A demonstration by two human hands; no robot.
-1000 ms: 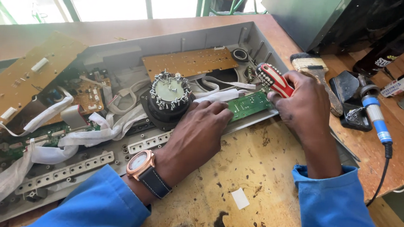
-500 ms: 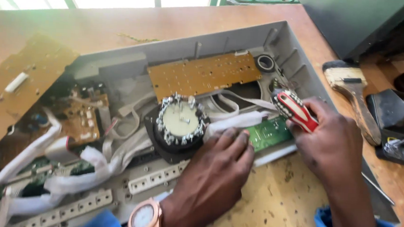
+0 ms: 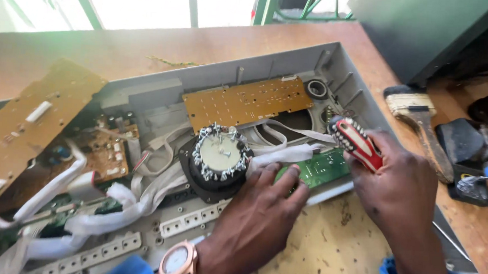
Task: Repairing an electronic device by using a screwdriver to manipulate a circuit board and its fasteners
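- Green circuit board (image 3: 317,167) is seen lying near the front right corner of the opened grey casing (image 3: 341,61), between the round speaker (image 3: 218,154) and the casing's right wall.
- Left hand (image 3: 255,221) is laid flat, its fingers (image 3: 284,182) spread and pressed on the near end of the green board; nothing is gripped by it.
- Right hand (image 3: 397,190) is closed around a red-handled screwdriver (image 3: 357,141), whose tip is hidden behind the hand, so its contact with the board cannot be told.
- Casing is already opened and its insides are exposed: a brown board (image 3: 246,100) rests at the back, and another brown panel (image 3: 24,130) is tilted up at the left.
- White ribbon cables (image 3: 137,195) are seen running loose across the middle; the green board appears to sit in its place, so the work is judged to be partway through.
- Room is tight: the board is hemmed in by the speaker, the cables and the casing wall.
- Open desk (image 3: 333,252) is left just in front of the casing, while a paintbrush (image 3: 420,118) and other tools crowd the right.
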